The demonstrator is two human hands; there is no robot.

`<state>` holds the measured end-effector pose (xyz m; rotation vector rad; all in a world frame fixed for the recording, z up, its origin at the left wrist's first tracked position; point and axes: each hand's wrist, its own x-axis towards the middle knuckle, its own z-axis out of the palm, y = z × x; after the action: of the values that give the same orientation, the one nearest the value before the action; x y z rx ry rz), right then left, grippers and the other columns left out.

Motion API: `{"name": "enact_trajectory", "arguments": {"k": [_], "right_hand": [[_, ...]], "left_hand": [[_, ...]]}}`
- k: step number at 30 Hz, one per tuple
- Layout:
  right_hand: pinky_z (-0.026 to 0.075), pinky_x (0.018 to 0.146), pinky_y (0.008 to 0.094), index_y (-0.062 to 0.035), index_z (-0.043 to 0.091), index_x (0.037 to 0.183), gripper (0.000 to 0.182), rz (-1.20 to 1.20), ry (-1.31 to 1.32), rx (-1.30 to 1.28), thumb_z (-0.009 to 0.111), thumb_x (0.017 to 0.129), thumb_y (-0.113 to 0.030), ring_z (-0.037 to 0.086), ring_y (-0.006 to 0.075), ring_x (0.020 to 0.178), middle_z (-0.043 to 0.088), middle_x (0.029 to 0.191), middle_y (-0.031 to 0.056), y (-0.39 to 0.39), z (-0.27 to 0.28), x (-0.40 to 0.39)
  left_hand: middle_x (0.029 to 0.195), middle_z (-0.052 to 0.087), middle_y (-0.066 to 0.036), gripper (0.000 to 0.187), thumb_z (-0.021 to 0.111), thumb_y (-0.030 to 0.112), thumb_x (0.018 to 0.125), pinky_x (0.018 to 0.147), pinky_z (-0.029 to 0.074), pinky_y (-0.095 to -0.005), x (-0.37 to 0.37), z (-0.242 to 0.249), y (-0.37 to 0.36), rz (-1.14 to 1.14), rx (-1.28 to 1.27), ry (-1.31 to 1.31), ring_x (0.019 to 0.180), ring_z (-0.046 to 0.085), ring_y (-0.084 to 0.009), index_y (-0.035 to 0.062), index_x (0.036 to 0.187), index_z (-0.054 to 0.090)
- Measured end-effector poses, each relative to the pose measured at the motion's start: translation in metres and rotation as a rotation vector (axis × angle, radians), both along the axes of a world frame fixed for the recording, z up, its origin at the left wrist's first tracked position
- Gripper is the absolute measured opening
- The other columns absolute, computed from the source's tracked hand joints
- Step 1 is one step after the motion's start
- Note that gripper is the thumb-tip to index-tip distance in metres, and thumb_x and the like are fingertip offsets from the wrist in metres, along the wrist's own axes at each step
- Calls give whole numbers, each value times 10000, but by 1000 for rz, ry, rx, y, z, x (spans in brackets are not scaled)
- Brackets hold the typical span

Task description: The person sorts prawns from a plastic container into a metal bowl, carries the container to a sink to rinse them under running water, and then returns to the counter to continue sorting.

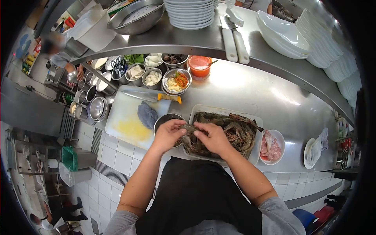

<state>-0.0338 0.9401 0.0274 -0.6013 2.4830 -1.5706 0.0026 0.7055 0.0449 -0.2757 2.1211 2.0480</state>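
My left hand (pixel 169 135) and my right hand (pixel 213 138) meet over the edge of a pale rectangular tub (pixel 256 150) heaped with raw prawns (pixel 243 133). Between their pinched fingers is a grey prawn (pixel 189 128), partly hidden by the fingertips. Beneath my left hand stands a round metal bowl (pixel 159 122), its contents mostly covered. Left of the bowl, a crumpled grey cloth (pixel 147 114) lies on a white cutting board (pixel 116 114) with a yellow stain. A yellow-handled knife (pixel 150 96) rests along the board's far edge.
A white bowl of raw meat (pixel 270 147) stands right of the tub. Metal containers of cut ingredients (pixel 152 77) and an orange-red tub (pixel 199 65) line the back. Overhead, a steel shelf (pixel 149 47) bears stacked plates (pixel 190 13) and cleavers (pixel 229 41). Other people work at left.
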Motion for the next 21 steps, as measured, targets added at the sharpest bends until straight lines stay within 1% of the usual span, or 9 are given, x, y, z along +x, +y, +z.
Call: {"name": "enact_trajectory", "arguments": {"k": [2, 3, 6, 7, 10, 12, 13, 16, 21], "right_hand": [[584, 899, 412, -29, 704, 1369, 437, -79, -76, -80, 734, 986, -237, 741, 325, 963, 776, 1094, 192, 5, -3, -11], [585, 912, 396, -28, 685, 1393, 448, -159, -142, -108, 720, 994, -229, 747, 282, 981, 786, 1112, 164, 12, -7, -19], [580, 936, 447, -28, 726, 1310, 373, -273, -55, 102, 703, 985, -210, 740, 322, 1025, 784, 1115, 151, 23, -23, -35], [576, 943, 452, -32, 742, 1267, 346, -182, 24, 217, 708, 969, -206, 732, 324, 1044, 782, 1109, 147, 20, -26, -33], [559, 970, 457, -45, 779, 1145, 276, 136, 231, 524, 720, 919, -192, 703, 322, 1109, 775, 1095, 128, -2, -31, -30], [542, 997, 450, -57, 792, 1074, 240, 411, 309, 681, 722, 881, -182, 675, 307, 1163, 767, 1090, 106, -18, -47, -31], [486, 1091, 448, -73, 794, 1070, 252, 492, 407, 730, 684, 863, -166, 628, 307, 1240, 746, 1124, 88, -23, -53, -32], [392, 1203, 517, -66, 765, 1157, 309, 535, 763, 717, 681, 871, -150, 593, 306, 1271, 722, 1227, 76, -23, -84, -42], [261, 1286, 600, -58, 747, 1220, 349, 740, 708, 941, 596, 930, -180, 544, 329, 1361, 687, 1323, 104, -30, -58, -47]], "left_hand": [[1056, 736, -44, 313, 759, 49, 976, 742, 560, -255, 5, -7, -30, 100, -78, -19, 857, 680, -96, 11, 1282, 707], [1071, 744, -59, 326, 763, 72, 978, 751, 562, -256, 7, -5, -42, 166, -68, -21, 880, 695, -110, 12, 1293, 707], [1168, 748, -108, 369, 769, 121, 982, 804, 575, -281, 8, -14, -79, 232, -168, -120, 1016, 716, -159, 13, 1329, 700], [1210, 745, -125, 385, 770, 134, 983, 825, 581, -293, 8, -23, -89, 231, -225, -168, 1072, 719, -176, 14, 1341, 697], [1354, 700, -154, 416, 766, 167, 990, 917, 589, -344, 16, -67, -106, 235, -613, 94, 1234, 677, -224, 10, 1367, 684], [1383, 678, -145, 416, 766, 155, 988, 951, 586, -362, 25, -70, -98, 255, -457, 99, 1258, 663, -231, 10, 1368, 682], [1398, 668, -141, 417, 766, 149, 986, 967, 585, -372, 30, -72, -93, 263, -380, 102, 1270, 656, -234, 10, 1369, 680], [1376, 674, -130, 411, 767, 128, 980, 975, 586, -374, 45, -80, -86, 281, -258, 89, 1247, 672, -233, 9, 1365, 682], [1374, 673, -116, 396, 768, 112, 979, 986, 577, -365, 56, -88, -91, 297, -252, 64, 1230, 682, -223, 4, 1350, 681]]}}
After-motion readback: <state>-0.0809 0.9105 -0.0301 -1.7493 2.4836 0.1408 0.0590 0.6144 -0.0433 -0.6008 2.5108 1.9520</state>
